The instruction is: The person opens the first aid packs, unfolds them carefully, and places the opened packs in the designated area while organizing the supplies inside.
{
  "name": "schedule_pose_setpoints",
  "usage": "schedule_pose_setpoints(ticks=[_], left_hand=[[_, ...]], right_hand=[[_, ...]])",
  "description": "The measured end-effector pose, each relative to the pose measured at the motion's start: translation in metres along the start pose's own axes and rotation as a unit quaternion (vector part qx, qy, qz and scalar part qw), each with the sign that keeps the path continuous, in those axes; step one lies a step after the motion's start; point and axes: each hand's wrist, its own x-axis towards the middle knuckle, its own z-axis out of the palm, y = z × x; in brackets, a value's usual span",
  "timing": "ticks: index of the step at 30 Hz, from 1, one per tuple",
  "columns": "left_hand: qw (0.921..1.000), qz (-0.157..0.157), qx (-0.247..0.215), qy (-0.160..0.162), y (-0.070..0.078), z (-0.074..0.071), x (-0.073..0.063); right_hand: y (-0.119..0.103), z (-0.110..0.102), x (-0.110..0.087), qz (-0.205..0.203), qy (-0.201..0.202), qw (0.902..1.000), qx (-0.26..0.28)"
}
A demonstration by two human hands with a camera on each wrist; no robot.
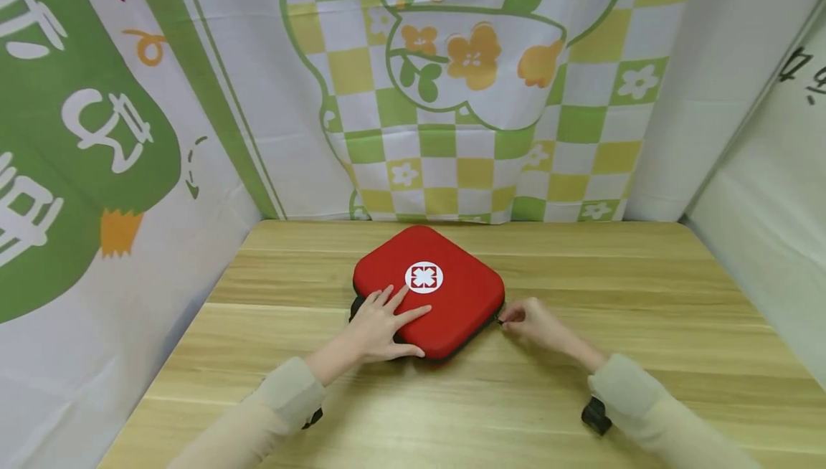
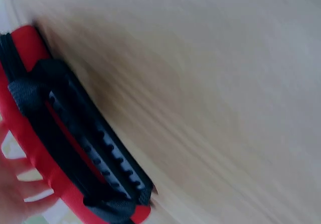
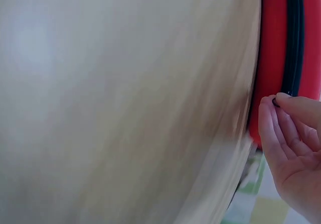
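Observation:
A red zippered case with a white round emblem lies on the wooden table, one corner toward the person. The left hand rests on its lid with fingers spread, thumb along the near edge. At the case's right corner, the right hand pinches a small dark zipper pull between thumb and forefinger. The black zipper runs along the case's side and is closed in the stretch seen there. A black carrying handle is fixed to the side near the left hand.
The wooden table extends around the case on all sides. Behind it hangs a green, yellow and white checked cloth, with printed white cloth at the left. Dark wrist devices sit under the sleeves.

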Motion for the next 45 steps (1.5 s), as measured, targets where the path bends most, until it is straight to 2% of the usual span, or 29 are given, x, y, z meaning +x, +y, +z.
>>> schedule_pose_setpoints(ticks=[3, 6, 9, 13, 16, 21, 27, 33, 35, 38, 42, 45], left_hand=[[0.9997, -0.012, 0.012, 0.017, 0.007, 0.002, 0.005], [0.9991, -0.025, 0.020, 0.027, 0.014, 0.001, 0.009], [0.9988, -0.038, 0.024, 0.017, 0.021, -0.001, 0.013], [0.9980, -0.052, 0.035, 0.002, 0.031, -0.003, 0.020], [0.9969, -0.063, 0.048, 0.006, 0.038, -0.003, 0.026], [0.9957, -0.080, 0.044, 0.015, 0.048, -0.002, 0.033], [0.9941, -0.097, 0.042, 0.024, 0.055, 0.000, 0.038], [0.9925, -0.111, 0.048, 0.011, 0.059, -0.002, 0.039], [0.9934, -0.102, 0.051, 0.002, 0.057, -0.005, 0.039], [0.9967, -0.069, 0.044, -0.006, 0.046, -0.009, 0.039], [0.9998, -0.021, -0.006, -0.002, 0.019, -0.007, 0.037], [0.9992, -0.010, -0.038, -0.008, -0.004, -0.002, 0.032]], right_hand=[[-0.009, 0.006, -0.002, -0.010, -0.017, 0.9998, 0.000], [-0.016, 0.011, -0.003, -0.016, -0.007, 0.9997, -0.016], [-0.019, 0.015, -0.006, -0.014, 0.002, 0.9996, -0.026], [-0.024, 0.020, -0.011, -0.015, -0.016, 0.9996, -0.018], [-0.027, 0.025, -0.015, -0.025, -0.026, 0.9993, -0.002], [-0.028, 0.026, -0.020, -0.031, -0.009, 0.9994, 0.013], [-0.027, 0.024, -0.024, -0.029, -0.006, 0.9995, 0.004], [-0.030, 0.025, -0.025, -0.035, 0.003, 0.9993, -0.014], [-0.030, 0.026, -0.026, -0.034, 0.007, 0.9991, -0.024], [-0.031, 0.026, -0.027, -0.035, 0.014, 0.9986, -0.037], [-0.028, 0.024, -0.030, -0.040, 0.029, 0.9978, -0.043], [-0.024, 0.020, -0.033, -0.035, 0.037, 0.9976, -0.047]])
